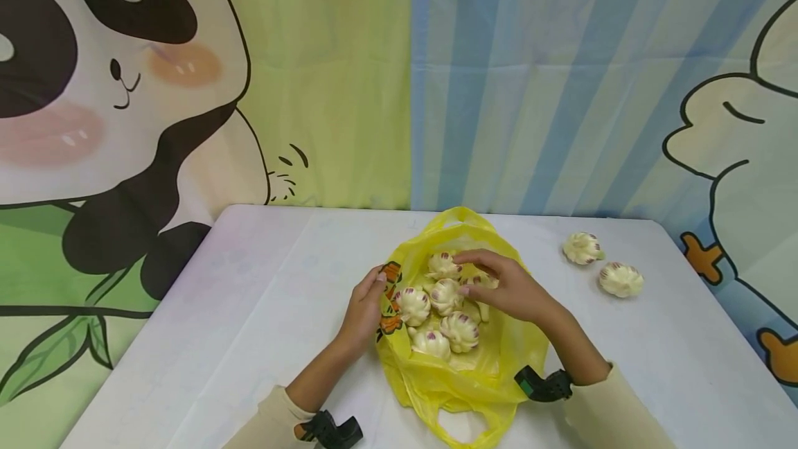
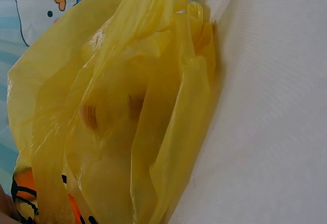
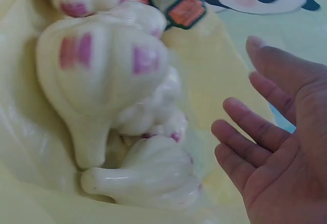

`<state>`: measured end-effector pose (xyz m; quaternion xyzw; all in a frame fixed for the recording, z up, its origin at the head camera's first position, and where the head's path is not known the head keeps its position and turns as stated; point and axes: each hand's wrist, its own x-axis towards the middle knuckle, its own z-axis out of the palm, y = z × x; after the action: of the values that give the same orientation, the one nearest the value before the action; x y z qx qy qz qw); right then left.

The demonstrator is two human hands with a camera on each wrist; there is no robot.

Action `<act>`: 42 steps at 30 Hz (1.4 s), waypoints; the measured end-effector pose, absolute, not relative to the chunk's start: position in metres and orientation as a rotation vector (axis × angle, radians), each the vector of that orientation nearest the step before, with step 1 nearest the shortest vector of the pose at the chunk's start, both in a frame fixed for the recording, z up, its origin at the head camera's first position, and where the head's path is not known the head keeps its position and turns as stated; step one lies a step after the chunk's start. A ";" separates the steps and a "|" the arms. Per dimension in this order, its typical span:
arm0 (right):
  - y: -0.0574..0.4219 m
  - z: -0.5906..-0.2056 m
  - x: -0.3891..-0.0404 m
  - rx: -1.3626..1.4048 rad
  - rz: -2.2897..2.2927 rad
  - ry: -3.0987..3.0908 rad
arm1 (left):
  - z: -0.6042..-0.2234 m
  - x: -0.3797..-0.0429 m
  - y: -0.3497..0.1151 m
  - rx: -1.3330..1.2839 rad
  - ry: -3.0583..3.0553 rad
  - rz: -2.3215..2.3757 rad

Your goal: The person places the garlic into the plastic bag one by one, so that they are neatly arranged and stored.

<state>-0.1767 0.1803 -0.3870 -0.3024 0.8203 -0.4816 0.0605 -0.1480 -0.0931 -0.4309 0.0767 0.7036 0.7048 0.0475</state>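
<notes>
A yellow plastic bag (image 1: pixel 517 355) lies spread on the table with its mouth open upward. Several white garlic bulbs (image 1: pixel 460 332) with purple streaks are piled inside it. My left hand (image 1: pixel 361 314) grips the bag's left rim, thumb over the printed orange pattern. Over the right side of the pile hovers my right hand (image 1: pixel 512 289), fingers apart and holding nothing. In the right wrist view that hand (image 3: pixel 286 132) is spread beside the garlic bulbs (image 3: pixel 102 76), not touching them. The left wrist view mostly shows the bag's outer side (image 2: pixel 112 132).
Two more garlic bulbs, one farther back (image 1: pixel 582 248) and one nearer (image 1: pixel 621 280), lie on the white table (image 1: pixel 249 338) right of the bag. Behind the table hangs a printed curtain (image 1: pixel 330 75). A bag handle (image 1: pixel 492 435) trails toward the front edge.
</notes>
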 end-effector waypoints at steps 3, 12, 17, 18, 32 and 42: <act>0.186 -0.384 -0.175 -0.908 -1.524 2.474 | -0.431 -0.148 -0.093 0.232 2.148 2.153; 0.202 -0.372 -0.168 -0.879 -1.593 2.578 | -0.433 -0.148 -0.092 0.241 2.146 2.157; 0.217 -0.368 -0.166 -0.954 -1.707 2.617 | -0.432 -0.148 -0.093 0.226 2.142 2.157; 0.220 -0.367 -0.166 -0.967 -1.735 2.622 | -0.432 -0.149 -0.093 0.228 2.139 2.157; 0.262 -0.390 -0.158 -0.696 -1.881 2.722 | -0.430 -0.146 -0.095 0.219 2.106 2.157; 0.305 -0.413 -0.143 -0.360 -1.717 3.028 | -0.429 -0.147 -0.093 0.208 2.105 2.155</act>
<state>-0.1426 0.3050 -0.4134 -0.1013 0.8514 -0.4829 -0.1780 -0.1465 -0.0930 -0.4290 0.0689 0.6959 0.7122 0.0608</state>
